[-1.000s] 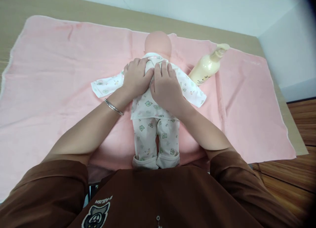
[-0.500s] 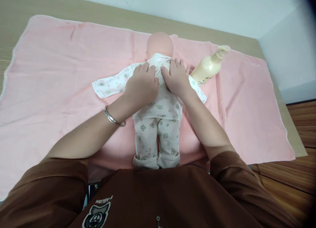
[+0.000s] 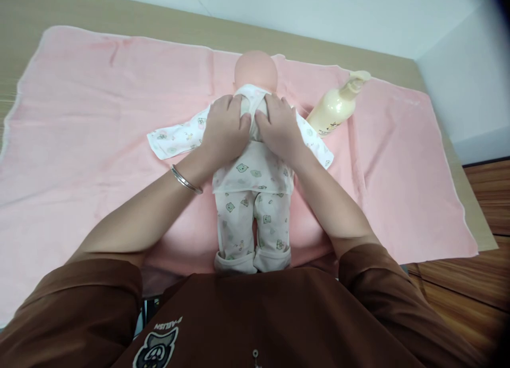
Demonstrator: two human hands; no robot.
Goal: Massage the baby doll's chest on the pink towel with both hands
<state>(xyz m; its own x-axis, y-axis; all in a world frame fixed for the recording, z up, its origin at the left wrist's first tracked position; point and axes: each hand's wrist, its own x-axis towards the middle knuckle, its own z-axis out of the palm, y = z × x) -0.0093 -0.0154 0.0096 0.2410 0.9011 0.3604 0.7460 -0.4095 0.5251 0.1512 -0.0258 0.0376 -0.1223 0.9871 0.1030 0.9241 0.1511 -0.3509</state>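
Doll (image 3: 254, 169) lay under left hand (image 3: 225, 128) and right hand (image 3: 282, 128), thumbs apart from fingers; bottle (image 3: 333, 109) rested rightward of right fingers.

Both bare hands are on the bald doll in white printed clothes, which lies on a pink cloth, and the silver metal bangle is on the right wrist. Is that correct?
The wrist is wrong: the head view shows the silver metal bangle at the wrist of the left hand, not the right hand. Both hands are on the bald doll, which lies on the pink cloth.
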